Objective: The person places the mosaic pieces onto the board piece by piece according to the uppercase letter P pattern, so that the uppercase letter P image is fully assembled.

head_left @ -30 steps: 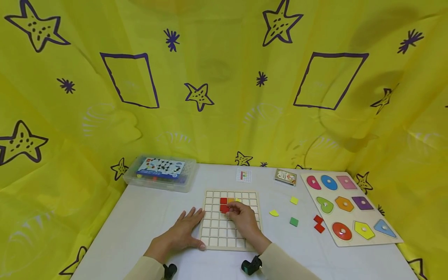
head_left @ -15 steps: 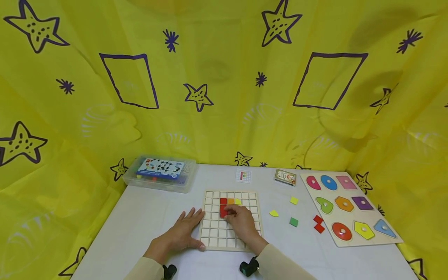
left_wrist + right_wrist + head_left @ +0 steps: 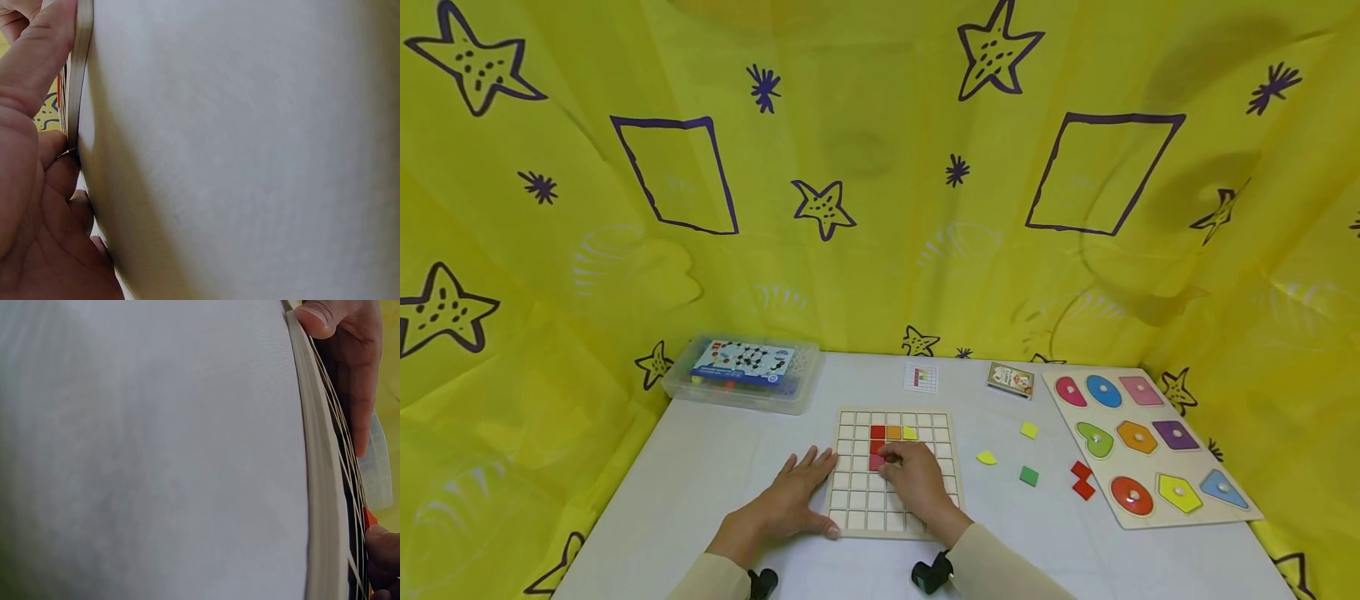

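Note:
A wooden grid board (image 3: pixel 857 521) lies on the table in the head view. My left hand (image 3: pixel 793 498) rests at its left edge, fingers spread, the thumb at the near left corner. Over the middle of the grid, my right hand (image 3: pixel 919 482) pinches a red square tile (image 3: pixel 876 462) at a cell below another red tile (image 3: pixel 877 447). The row above holds a red tile (image 3: pixel 877 432), an orange tile (image 3: pixel 893 432) and a yellow tile (image 3: pixel 910 433). In the right wrist view, a bit of red tile (image 3: pixel 370 517) shows by the right fingertips.
Right of the board lie a yellow square (image 3: pixel 1028 430), a yellow quarter-round piece (image 3: pixel 987 457), a green square (image 3: pixel 1029 476) and red pieces (image 3: pixel 1082 482). Farther right is a knob puzzle (image 3: pixel 1120 467). Behind are a pattern card (image 3: pixel 921 377), a card box (image 3: pixel 1011 380) and a clear plastic case (image 3: pixel 805 379).
My right hand has shifted slightly left and down with the red tile, bringing it to the cell below the other red one. The yellow tile has come into full view. My left hand stays put.

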`<act>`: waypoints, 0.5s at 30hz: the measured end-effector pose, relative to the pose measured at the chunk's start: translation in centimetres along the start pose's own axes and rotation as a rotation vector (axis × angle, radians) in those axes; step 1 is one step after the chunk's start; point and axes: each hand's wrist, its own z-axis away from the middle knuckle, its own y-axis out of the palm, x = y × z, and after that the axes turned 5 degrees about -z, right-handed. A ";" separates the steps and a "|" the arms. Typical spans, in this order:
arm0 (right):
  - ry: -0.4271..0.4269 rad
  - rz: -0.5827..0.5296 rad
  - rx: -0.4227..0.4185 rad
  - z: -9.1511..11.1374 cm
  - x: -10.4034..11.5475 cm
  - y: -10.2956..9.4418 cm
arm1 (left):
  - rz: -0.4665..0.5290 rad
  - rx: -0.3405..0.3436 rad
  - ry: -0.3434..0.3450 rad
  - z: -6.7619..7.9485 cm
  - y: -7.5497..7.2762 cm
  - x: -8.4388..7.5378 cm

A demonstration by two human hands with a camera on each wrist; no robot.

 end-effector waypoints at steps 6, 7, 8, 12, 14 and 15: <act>-0.004 0.014 0.005 0.0 0.1 0.0 | 0.000 0.008 -0.010 0.0 0.0 -0.1; -0.004 0.016 0.007 0.0 0.1 0.0 | -0.001 0.008 -0.011 0.0 0.0 -0.1; -0.008 0.013 0.006 0.0 0.1 0.0 | -0.002 0.008 -0.012 0.0 -0.1 -0.2; 0.003 -0.020 0.002 0.0 0.2 -0.1 | -0.006 0.006 -0.009 -0.1 -0.1 -0.2; 0.014 -0.052 0.000 0.0 0.2 -0.2 | -0.005 0.004 -0.003 0.0 -0.2 -0.2; 0.021 -0.071 0.000 -0.1 0.2 -0.2 | -0.004 0.002 0.000 0.0 -0.2 -0.2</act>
